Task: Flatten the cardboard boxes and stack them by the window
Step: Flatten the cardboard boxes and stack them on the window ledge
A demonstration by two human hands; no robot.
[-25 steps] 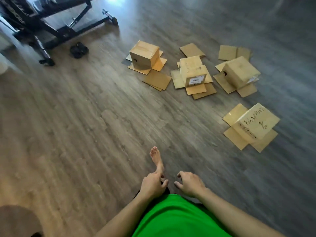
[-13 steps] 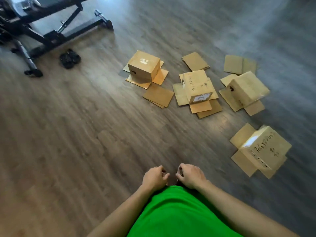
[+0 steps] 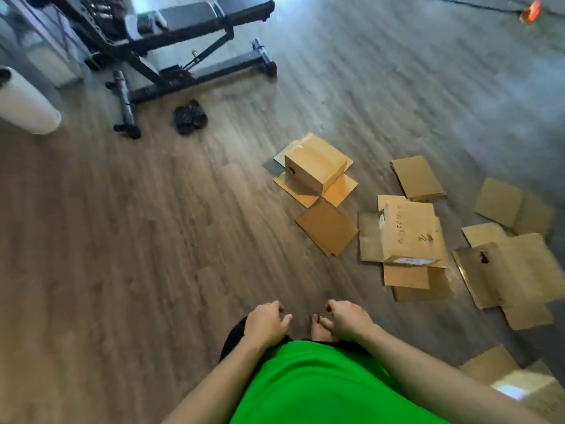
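Bottom centre, left hand (image 3: 265, 325) and right hand (image 3: 345, 321) still loosely curled, holding nothing. Cardboard boxes (image 3: 409, 237) have slid toward the right edge on the floor (image 3: 122, 240); weight bench (image 3: 183, 41) now bigger upper left.

A home workout room: weight bench (image 3: 171, 35), sandals (image 3: 190, 116) on wood-look floor (image 3: 122, 240).

boxes (image 3: 315, 166): tan-brown cardboard; one box (image 3: 409, 232) carries dark handwriting and a white label. floor (image 3: 122, 240): grey-brown wood-grain planks. shirt (image 3: 321, 387): bright green. bench (image 3: 183, 35): black frame, grey pads. sandals (image 3: 189, 116): black. cylinder (image 3: 24, 104): white. far object (image 3: 530, 10): orange.
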